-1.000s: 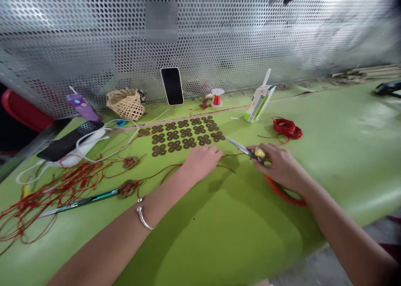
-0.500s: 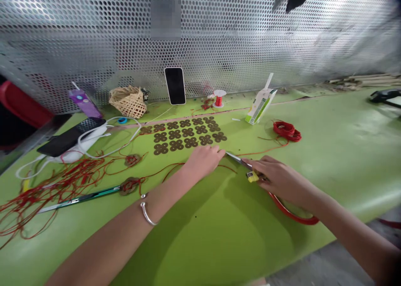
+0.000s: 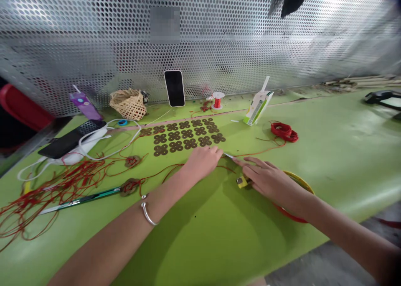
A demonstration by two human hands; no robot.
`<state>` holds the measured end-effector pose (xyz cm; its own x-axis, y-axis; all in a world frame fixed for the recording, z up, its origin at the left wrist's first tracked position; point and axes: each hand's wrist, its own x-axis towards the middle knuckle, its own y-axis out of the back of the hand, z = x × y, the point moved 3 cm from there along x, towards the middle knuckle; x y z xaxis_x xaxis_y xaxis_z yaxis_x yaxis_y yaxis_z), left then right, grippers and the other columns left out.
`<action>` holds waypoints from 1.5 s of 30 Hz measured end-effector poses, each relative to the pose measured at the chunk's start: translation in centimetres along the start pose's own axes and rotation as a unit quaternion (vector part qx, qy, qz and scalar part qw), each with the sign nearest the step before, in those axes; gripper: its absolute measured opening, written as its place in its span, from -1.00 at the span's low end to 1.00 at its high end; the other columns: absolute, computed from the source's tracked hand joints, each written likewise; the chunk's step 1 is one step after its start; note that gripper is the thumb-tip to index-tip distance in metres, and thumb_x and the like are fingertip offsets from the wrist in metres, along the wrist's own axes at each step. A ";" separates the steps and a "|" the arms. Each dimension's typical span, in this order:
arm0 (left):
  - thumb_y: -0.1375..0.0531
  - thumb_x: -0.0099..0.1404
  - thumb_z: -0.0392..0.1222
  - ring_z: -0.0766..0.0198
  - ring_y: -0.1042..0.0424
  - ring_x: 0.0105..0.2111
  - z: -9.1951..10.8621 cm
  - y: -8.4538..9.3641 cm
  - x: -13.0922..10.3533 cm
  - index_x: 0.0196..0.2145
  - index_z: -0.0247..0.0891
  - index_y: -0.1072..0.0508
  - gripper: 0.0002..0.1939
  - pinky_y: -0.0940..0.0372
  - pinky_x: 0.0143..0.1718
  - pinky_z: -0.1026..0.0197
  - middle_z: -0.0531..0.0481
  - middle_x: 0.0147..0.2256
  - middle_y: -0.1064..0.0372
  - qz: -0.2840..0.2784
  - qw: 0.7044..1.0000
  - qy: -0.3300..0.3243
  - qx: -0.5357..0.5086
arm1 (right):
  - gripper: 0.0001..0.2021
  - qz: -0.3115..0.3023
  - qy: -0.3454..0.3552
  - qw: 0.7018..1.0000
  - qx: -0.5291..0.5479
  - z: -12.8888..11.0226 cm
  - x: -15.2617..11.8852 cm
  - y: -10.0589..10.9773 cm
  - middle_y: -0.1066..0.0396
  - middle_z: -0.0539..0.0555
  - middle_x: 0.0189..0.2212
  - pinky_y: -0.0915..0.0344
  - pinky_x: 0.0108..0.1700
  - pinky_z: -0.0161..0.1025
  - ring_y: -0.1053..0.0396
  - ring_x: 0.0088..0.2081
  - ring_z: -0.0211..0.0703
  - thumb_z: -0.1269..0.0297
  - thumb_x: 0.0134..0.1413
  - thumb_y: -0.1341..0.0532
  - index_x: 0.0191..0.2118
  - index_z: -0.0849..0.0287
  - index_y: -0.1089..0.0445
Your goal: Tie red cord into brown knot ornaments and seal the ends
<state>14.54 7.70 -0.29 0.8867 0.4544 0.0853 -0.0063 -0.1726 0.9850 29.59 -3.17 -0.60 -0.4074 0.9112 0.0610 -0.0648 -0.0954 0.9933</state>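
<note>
My left hand (image 3: 205, 159), with a silver bangle on its wrist, is closed in a pinch on a red cord (image 3: 227, 168) just in front of the rows of brown coin clusters (image 3: 190, 143). My right hand (image 3: 265, 177) lies over a pair of scissors (image 3: 228, 155), whose blade points at my left fingertips. Red and yellow handle loops (image 3: 302, 181) show around my right hand and wrist. A yellow piece (image 3: 242, 182) sticks out under the right fingers. The palm side of this hand is hidden.
To the left lie tangled red cords (image 3: 78, 173), a teal cutter (image 3: 94, 195), a power bank and white cable (image 3: 94, 141). Behind are a basket (image 3: 128, 104), a phone (image 3: 174, 88), a red spool (image 3: 217, 103) and a carton (image 3: 258, 107). A red cord bundle (image 3: 283, 131) sits right.
My right hand has turned and shifted slightly left with the scissors, and a yellow loop now shows beyond its wrist. My left hand has barely moved.
</note>
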 end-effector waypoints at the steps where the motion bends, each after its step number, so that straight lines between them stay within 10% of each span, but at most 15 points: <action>1: 0.01 0.25 -0.43 0.20 -0.41 -0.42 0.0 0.0 0.0 -0.24 -0.40 -0.37 -0.80 -0.19 -0.54 0.26 -0.13 -0.34 -0.41 0.001 1.000 0.000 -0.002 | -0.70 -0.002 0.008 1.000 -0.002 0.0 0.0 -0.1 -0.13 0.11 0.18 -0.32 -0.10 -0.01 -0.21 0.07 0.07 0.57 0.06 0.00 -0.14 0.15 -0.31; 14: 0.00 0.25 -0.36 0.21 -0.35 -0.19 0.3 -0.1 0.1 -0.06 -0.28 -0.40 -0.66 -0.28 -0.36 0.25 -0.08 -0.16 -0.38 0.038 0.987 0.010 -0.157 | -0.80 -0.023 0.044 0.999 0.011 -0.1 0.6 0.5 -0.36 0.12 -0.08 -0.31 -0.23 -0.10 -0.28 -0.22 -0.03 0.59 -0.05 -0.08 -0.34 0.16 -0.30; 29: -0.03 0.19 -0.40 0.26 -0.30 -0.26 -0.4 -1.4 -0.4 -0.11 -0.22 -0.45 -0.65 -0.28 -0.40 0.27 -0.01 -0.24 -0.37 0.093 0.953 0.053 -0.284 | -0.47 -0.021 0.020 1.000 -0.008 -1.0 0.7 1.0 -0.29 0.12 0.06 -0.34 -0.30 -0.02 -0.28 -0.18 0.11 0.73 -0.20 0.00 -0.08 0.16 -0.32; 38: -0.05 0.19 -0.45 0.26 -0.36 -0.25 -0.1 -1.2 -0.5 -0.23 -0.28 -0.44 -0.75 -0.35 -0.26 0.18 -0.01 -0.25 -0.42 0.135 0.964 0.035 -0.226 | -0.78 0.112 -0.093 0.965 0.217 1.5 -1.0 -0.3 -0.33 0.17 -0.03 -0.29 -0.11 -0.07 -0.23 -0.09 -0.01 0.50 0.04 -0.01 -0.20 0.17 -0.28; 45: -0.05 0.20 -0.44 0.22 -0.36 -0.24 0.2 -1.2 -0.5 -0.13 -0.28 -0.42 -0.70 -0.34 -0.22 0.12 -0.05 -0.23 -0.40 0.133 0.976 0.002 -0.170 | -0.72 0.093 -0.092 0.961 0.244 1.9 -0.8 -0.3 -0.33 0.12 -0.03 -0.28 -0.11 -0.09 -0.23 -0.07 -0.02 0.54 -0.02 -0.01 -0.18 0.14 -0.28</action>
<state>14.26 7.50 -1.59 0.8311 0.4370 0.3440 -0.3891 0.0150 0.9211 31.68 -3.08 -0.80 -0.2004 0.9562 0.2132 0.4475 -0.1043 0.8882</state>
